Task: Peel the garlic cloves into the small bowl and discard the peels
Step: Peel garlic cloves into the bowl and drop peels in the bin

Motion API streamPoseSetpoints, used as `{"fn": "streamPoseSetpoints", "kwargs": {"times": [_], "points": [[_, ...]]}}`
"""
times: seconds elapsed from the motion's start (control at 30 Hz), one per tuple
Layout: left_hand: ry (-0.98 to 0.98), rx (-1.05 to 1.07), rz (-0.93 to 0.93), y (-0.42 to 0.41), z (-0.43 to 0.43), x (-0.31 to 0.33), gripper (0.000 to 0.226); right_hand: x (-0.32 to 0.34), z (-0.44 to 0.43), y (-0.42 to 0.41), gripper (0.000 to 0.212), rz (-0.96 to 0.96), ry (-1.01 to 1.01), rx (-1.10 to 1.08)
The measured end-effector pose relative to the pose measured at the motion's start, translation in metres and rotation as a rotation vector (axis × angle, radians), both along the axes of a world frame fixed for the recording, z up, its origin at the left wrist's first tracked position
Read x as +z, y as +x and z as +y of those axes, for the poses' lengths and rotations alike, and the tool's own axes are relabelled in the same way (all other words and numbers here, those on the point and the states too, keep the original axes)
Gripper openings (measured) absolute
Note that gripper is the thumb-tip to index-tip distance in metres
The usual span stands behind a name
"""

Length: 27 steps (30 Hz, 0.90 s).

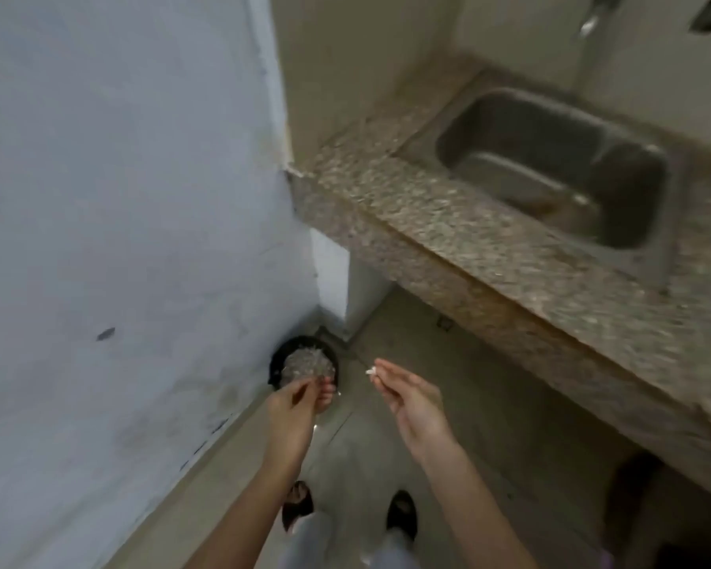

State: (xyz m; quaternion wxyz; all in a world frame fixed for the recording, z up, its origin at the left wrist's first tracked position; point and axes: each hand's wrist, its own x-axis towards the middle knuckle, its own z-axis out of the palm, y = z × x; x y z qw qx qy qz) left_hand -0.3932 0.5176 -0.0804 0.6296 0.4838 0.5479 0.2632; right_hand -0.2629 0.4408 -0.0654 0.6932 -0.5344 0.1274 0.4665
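My left hand grips a small patterned glass bowl, holding it low over a black bin that stands on the floor in the corner. The bowl hides most of the bin's opening, and its contents are too blurred to make out. My right hand is beside it to the right, pinching a small white bit of garlic or peel between thumb and fingertips. I cannot tell which of the two it is.
A pale wall runs along the left. To the right, a speckled granite counter holds a steel sink under a faucet. My feet stand on the beige tiled floor below.
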Motion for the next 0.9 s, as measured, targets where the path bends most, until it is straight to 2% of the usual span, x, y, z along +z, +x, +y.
{"fn": "streamPoseSetpoints", "kwargs": {"times": [0.2,0.37,0.47,0.53,0.6,0.67,0.83,0.9], "points": [[-0.104,0.099,0.110,-0.035,0.075,-0.135,0.022,-0.145,0.096,-0.027,0.019,-0.152,-0.231,0.244],[-0.163,0.141,0.147,-0.035,0.115,-0.256,0.022,-0.282,0.148,-0.028,0.016,-0.342,-0.387,0.322],[-0.160,0.142,0.174,-0.034,0.133,-0.316,0.029,-0.352,0.172,-0.028,0.010,-0.462,-0.443,0.426],[-0.170,0.142,0.196,-0.032,0.143,-0.348,0.029,-0.388,0.188,-0.027,0.015,-0.458,-0.465,0.486],[-0.169,0.136,0.228,-0.031,0.151,-0.378,0.027,-0.413,0.200,-0.026,0.027,-0.314,-0.469,0.458],[-0.169,0.126,0.251,-0.030,0.158,-0.399,0.023,-0.426,0.209,-0.025,0.028,-0.181,-0.470,0.401],[-0.097,-0.003,0.271,-0.012,0.162,-0.405,0.028,-0.434,0.220,-0.023,0.015,-0.145,-0.513,0.376],[-0.071,-0.092,0.240,-0.003,0.159,-0.396,0.033,-0.433,0.221,-0.021,0.022,-0.166,-0.520,0.392]]}}
